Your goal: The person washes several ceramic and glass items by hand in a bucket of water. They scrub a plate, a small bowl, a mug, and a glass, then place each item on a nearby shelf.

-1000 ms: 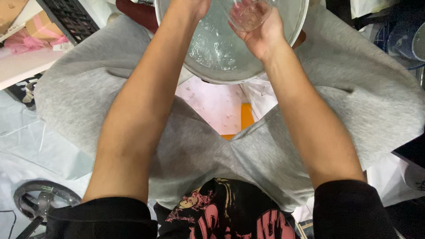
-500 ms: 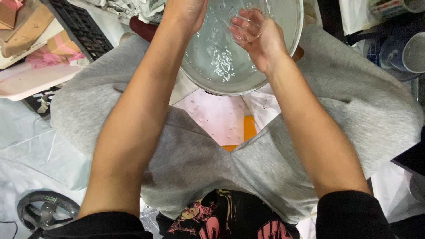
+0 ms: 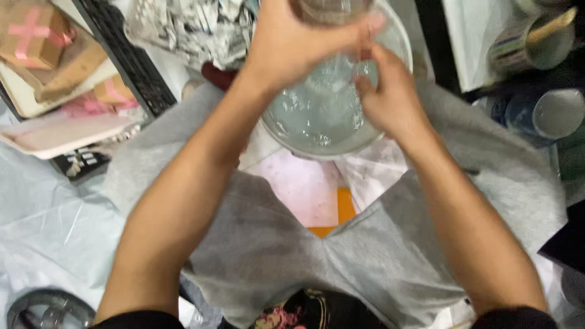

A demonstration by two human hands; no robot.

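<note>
A round clear bowl (image 3: pixel 317 150) of water sits between my knees at the top middle of the head view. My left hand (image 3: pixel 292 45) reaches over it and is wrapped around a clear glass (image 3: pixel 332 8), which the top edge of the frame cuts off. My right hand (image 3: pixel 390 100) is over the bowl's right side with its fingers curled up to the underside of the glass, touching it. Whether the right hand grips the glass is hidden by the fingers.
A black keyboard (image 3: pixel 125 58) and a cardboard box with pink tape (image 3: pixel 33 33) lie at the left, with crumpled foil (image 3: pixel 183 27) behind. Mugs (image 3: pixel 551 113) and a cup holding a wooden stick (image 3: pixel 536 39) stand at the right. A pink and orange sheet (image 3: pixel 308 195) lies under my grey-trousered legs.
The glass was in my right hand over the bowl; now my left hand is wrapped around it. Both hands have come together, and the view has shifted down and closer.
</note>
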